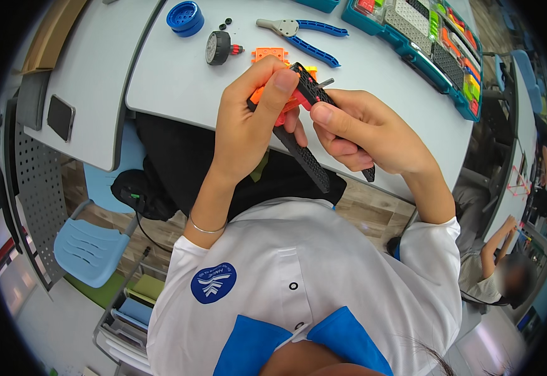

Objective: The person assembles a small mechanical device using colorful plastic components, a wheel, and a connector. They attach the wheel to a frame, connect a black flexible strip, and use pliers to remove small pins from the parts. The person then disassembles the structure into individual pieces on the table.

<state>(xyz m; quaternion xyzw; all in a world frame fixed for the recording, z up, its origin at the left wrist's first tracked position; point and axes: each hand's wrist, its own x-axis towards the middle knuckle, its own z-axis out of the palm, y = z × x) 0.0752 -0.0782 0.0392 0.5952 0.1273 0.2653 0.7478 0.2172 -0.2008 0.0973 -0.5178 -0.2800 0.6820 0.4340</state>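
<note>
- A black perforated strip [302,153] is held above the near edge of the grey desk [179,81], slanting down toward the person's chest.
- The left hand [248,119] is clenched around the upper part of the strip, with the thumb pressed on its top end; orange and red pieces [286,113] are gripped against the strip under the fingers [283,84].
- The right hand [367,135] is closed on the strip from the other side, thumb near the left thumb; a second black strip end [369,174] shows below its palm.
- Beyond the strip, on the desk, an orange block [269,54] lies just behind the left hand.
- Farther beyond the strip lie blue-handled pliers [302,34], a black wheel [218,47] and a blue round part [184,17].
- A teal parts case [421,50] is set to the right of the pliers.
</note>
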